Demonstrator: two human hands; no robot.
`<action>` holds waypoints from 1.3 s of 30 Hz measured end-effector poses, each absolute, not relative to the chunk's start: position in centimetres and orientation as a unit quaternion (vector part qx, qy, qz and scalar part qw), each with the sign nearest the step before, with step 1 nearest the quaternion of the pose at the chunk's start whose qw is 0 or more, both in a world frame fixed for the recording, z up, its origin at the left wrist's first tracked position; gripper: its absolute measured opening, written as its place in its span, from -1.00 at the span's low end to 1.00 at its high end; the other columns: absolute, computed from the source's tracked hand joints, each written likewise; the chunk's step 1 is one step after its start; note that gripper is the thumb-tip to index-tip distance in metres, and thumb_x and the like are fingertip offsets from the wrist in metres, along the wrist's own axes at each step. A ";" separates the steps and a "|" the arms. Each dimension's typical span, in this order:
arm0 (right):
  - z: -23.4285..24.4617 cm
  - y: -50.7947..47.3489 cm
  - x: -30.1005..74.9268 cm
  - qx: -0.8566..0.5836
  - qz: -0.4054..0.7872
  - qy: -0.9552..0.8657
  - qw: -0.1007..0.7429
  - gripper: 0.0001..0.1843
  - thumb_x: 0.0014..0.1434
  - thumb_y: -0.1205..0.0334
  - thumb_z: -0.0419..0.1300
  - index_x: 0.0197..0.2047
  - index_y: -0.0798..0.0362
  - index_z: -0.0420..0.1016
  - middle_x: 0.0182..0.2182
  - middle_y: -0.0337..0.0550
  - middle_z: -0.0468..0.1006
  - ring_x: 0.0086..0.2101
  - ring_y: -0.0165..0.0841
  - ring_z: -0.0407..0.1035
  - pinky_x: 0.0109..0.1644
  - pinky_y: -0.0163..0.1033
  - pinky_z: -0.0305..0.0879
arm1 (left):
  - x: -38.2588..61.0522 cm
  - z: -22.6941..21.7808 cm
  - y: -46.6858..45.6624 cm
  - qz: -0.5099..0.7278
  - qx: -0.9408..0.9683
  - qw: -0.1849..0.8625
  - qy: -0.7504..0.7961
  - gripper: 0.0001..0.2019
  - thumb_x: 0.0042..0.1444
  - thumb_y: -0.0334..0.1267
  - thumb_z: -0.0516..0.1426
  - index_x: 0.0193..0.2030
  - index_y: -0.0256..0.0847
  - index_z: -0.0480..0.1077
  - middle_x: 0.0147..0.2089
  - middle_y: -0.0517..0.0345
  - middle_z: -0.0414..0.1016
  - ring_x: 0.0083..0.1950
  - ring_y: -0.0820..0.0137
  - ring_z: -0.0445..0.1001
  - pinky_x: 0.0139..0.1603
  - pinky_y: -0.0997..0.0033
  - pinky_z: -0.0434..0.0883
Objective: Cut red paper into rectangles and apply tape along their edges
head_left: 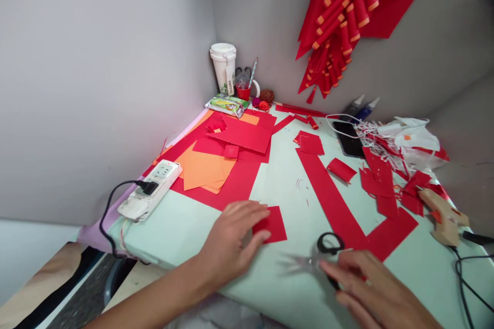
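Observation:
My left hand (235,239) is at the near middle of the table, fingers stretched out and thumb apart, over the left edge of a red paper square (275,225). The square lies flat; whether the fingertips press on it is partly hidden. My right hand (374,288) has its fingers on a pair of black-handled scissors (314,263), close to the pivot. The blades point left and are blurred. One handle loop shows above my fingers, while the other is partly covered. A long red paper strip (328,198) runs beyond the scissors.
A power strip (152,190) with a black plug sits at the left edge. Red sheets (247,133) and orange paper (204,169) are stacked behind it. On the right lie a glue gun (443,216), a phone (348,139) and red scraps (380,180). Red paper firecrackers (347,5) hang above.

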State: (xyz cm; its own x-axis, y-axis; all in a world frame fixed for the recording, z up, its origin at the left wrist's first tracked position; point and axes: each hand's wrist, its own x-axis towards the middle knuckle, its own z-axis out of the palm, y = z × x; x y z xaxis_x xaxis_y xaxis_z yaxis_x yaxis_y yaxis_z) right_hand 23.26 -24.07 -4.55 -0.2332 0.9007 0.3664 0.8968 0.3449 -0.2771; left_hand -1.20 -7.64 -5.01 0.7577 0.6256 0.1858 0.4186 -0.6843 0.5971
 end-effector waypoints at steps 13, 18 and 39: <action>-8.3 -12.8 20.4 -0.652 -0.021 -0.724 0.223 -0.68 0.29 0.23 0.08 0.05 0.15 0.46 -0.31 0.00 0.41 -0.26 -0.15 0.34 -0.23 -0.06 0.39 | 1.9 -3.8 -5.3 0.025 0.905 0.150 0.398 -0.56 -0.16 0.02 0.37 -0.29 -0.23 0.36 -0.21 0.01 0.35 -0.17 0.12 0.34 -0.20 0.18 0.35; -8.5 -13.4 20.2 -0.641 -0.017 -0.716 0.275 -0.67 0.31 0.26 0.04 0.10 0.16 0.39 -0.21 0.03 0.41 -0.20 -0.20 0.34 -0.16 -0.11 0.42 | 1.9 -3.8 -5.2 0.026 0.899 0.168 0.403 -0.61 -0.17 -0.07 0.36 -0.36 -0.17 0.28 -0.24 0.07 0.38 -0.21 0.17 0.38 -0.29 0.28 0.33; -6.7 -14.2 21.3 -0.628 0.339 -0.368 0.596 -0.66 0.12 0.00 0.28 -0.12 0.04 0.47 -0.34 -0.16 0.56 -0.38 -0.32 0.44 -0.33 -0.25 0.43 | 6.5 -1.2 -2.9 0.136 0.724 0.609 0.292 -0.78 0.12 -0.09 0.18 -0.26 -0.21 0.39 -0.40 0.25 0.44 -0.37 0.44 0.40 -0.38 0.50 0.30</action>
